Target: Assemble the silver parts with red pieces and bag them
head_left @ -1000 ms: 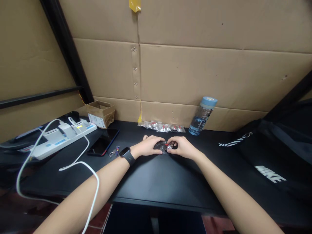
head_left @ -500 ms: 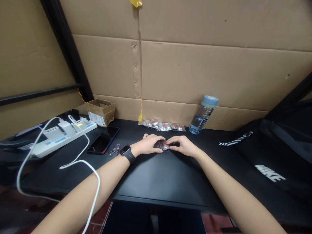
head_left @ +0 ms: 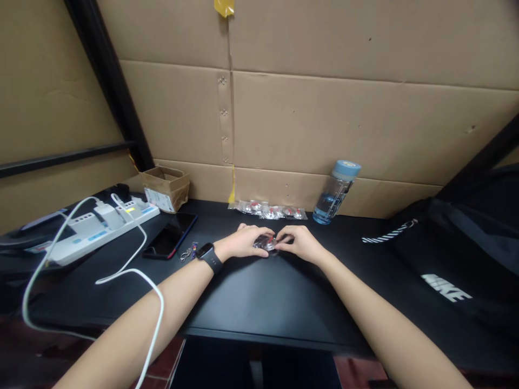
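A small clear plastic packet (head_left: 266, 243) with a shiny round item and a red mark lies on the black table between my two hands. My left hand (head_left: 243, 241), with a dark watch on the wrist, grips its left side between thumb and fingers. The fingertips of my right hand (head_left: 300, 243) are pinched together at the packet's right edge. Behind them, a row of similar packets (head_left: 271, 210) lies along the cardboard wall.
A blue-lidded bottle (head_left: 335, 192) stands right of the packets. Leftward are a phone (head_left: 170, 236), a keyring (head_left: 188, 253), an open cardboard box (head_left: 167, 189) and a white power strip (head_left: 101, 231) with a loose cable. A black bag (head_left: 458, 254) lies at the right.
My right thumb and fingers have closed together at the packet's right edge. The packet is tilted slightly and sits a little further left. The whole view has shifted slightly.
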`<state>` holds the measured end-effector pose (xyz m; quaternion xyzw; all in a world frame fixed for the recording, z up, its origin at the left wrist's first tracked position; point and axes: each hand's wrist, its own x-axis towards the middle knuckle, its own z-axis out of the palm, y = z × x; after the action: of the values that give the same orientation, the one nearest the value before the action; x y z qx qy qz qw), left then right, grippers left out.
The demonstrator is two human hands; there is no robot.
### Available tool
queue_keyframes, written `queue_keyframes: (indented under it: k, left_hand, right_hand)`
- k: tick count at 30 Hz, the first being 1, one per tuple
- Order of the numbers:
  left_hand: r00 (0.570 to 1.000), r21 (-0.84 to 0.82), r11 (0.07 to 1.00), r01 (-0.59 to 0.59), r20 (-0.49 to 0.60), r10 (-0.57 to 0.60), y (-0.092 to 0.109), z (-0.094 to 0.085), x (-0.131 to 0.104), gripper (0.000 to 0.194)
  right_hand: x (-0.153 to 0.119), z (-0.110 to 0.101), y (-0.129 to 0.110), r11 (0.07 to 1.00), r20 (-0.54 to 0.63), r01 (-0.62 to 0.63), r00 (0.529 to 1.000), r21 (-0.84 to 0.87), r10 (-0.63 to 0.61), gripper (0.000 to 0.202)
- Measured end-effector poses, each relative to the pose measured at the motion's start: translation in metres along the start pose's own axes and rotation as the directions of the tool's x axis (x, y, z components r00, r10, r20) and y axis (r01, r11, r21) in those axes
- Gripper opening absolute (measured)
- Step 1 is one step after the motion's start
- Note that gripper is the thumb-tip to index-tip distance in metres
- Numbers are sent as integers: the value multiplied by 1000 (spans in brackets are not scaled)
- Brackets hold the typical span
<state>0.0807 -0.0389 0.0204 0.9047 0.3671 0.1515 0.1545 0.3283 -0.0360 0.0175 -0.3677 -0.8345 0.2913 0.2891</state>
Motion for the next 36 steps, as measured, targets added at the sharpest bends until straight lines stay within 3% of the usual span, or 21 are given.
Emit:
queue_keyframes:
  k: [10, 13, 23, 26, 30, 36]
  left_hand:
    - [1000, -25, 1000, -14, -11, 14, -1, -1, 0, 58]
    - [997, -11, 1000, -10, -71, 9, 2, -5, -1, 61]
    - [955, 134, 981, 141, -279, -99, 21, 6, 0, 27]
    - [948, 222, 962, 160, -305, -88, 24, 8, 1, 26]
    - [940, 312, 926, 213, -323, -108, 26, 5, 3, 9]
    - [930, 358, 902, 241, -352, -109, 27, 6, 7, 21]
  right_hand:
    - [5, 13, 7, 961, -71, 146, 983, -234, -167, 21]
    - [6, 14, 8, 947, -85, 160, 978, -278, -190, 21]
    - [9, 20, 15, 958, -154, 124, 974, -257, -167, 23]
    - [10, 21, 15, 949, -167, 115, 971, -293, -169, 21]
    - [11, 21, 13, 949, -166, 113, 972, -294, -168, 20]
    - [11, 21, 11, 947, -172, 104, 972, -303, -162, 18]
